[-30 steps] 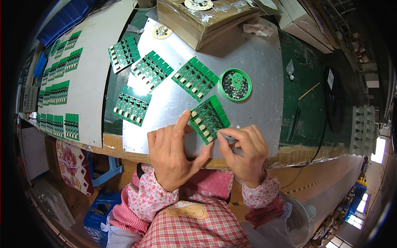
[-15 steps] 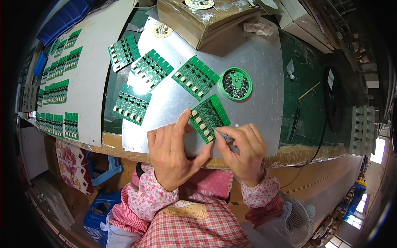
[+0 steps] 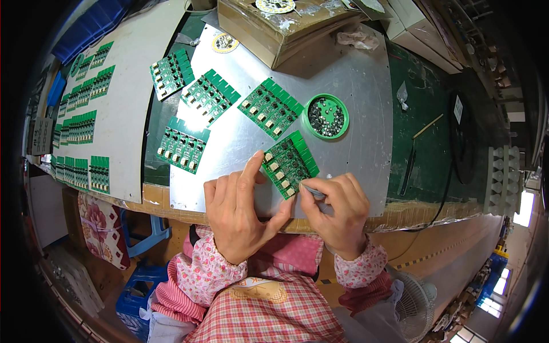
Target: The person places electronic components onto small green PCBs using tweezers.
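Observation:
A green circuit board panel (image 3: 290, 163) with black parts and a row of cream connectors lies tilted on the metal sheet. My left hand (image 3: 237, 211) grips its near-left side, index fingertip at one corner and thumb at the other. My right hand (image 3: 338, 208) is closed in a pinch on grey tweezers (image 3: 314, 192), mostly hidden by the fingers, at the board's lower right edge. Just beyond the board, a round green dish (image 3: 326, 116) holds many small dark and silver parts. Another populated board (image 3: 270, 108) lies to the left of the dish.
Three more boards, including one (image 3: 182, 144) on the near left, lie on the metal sheet (image 3: 360, 154). Rows of boards (image 3: 77, 130) cover a pale panel at far left. A cardboard box (image 3: 286, 34) stands at the back. A thin stick (image 3: 427, 126) lies on the right.
My right hand and the tweezers have shifted very slightly to the right along the board's edge. My left hand and the board stay in place.

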Demonstrator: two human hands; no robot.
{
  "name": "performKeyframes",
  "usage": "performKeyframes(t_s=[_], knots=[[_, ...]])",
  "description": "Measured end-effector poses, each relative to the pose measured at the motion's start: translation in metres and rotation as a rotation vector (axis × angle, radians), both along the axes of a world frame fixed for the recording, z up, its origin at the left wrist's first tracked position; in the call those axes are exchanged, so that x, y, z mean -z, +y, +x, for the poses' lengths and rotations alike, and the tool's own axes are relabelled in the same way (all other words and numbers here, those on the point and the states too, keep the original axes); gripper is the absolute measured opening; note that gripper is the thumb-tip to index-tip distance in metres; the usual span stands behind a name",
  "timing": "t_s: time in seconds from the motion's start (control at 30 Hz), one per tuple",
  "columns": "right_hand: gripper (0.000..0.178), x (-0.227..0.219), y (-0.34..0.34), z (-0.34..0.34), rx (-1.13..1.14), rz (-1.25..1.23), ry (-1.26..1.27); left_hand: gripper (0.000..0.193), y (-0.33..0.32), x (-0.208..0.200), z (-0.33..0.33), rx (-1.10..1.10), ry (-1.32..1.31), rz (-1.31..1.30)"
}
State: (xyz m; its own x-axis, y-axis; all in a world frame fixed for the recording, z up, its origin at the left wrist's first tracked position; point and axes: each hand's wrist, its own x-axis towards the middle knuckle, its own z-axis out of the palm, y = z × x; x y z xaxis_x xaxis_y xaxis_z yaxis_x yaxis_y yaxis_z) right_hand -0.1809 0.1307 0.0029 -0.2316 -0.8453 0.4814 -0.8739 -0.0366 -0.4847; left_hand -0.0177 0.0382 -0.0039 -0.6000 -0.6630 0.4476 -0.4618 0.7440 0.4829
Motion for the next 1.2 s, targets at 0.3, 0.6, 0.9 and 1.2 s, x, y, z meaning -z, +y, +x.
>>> performKeyframes(t_s=[0.3, 0.6, 0.9, 1.2], knots=[[0.023, -0.0004, 0.0098, -0.0011, 0.049, 0.023, -0.106, 0.087, 0.0036, 0.0028, -0.0007, -0.051, 0.019, 0.052], [0.026, -0.0003, 0.0066, -0.0004, -0.022, 0.026, -0.036, 0.088, 0.0044, 0.0031, 0.0007, -0.05, 0.015, 0.056], [0.027, -0.0014, 0.0055, -0.0004, -0.03, 0.028, -0.015, 0.087, 0.004, 0.0039, 0.0006, -0.047, 0.018, 0.047], [0.026, -0.0008, 0.0069, -0.0003, -0.032, 0.038, -0.022, 0.087, 0.0034, 0.0032, -0.0002, -0.049, 0.019, 0.044]])
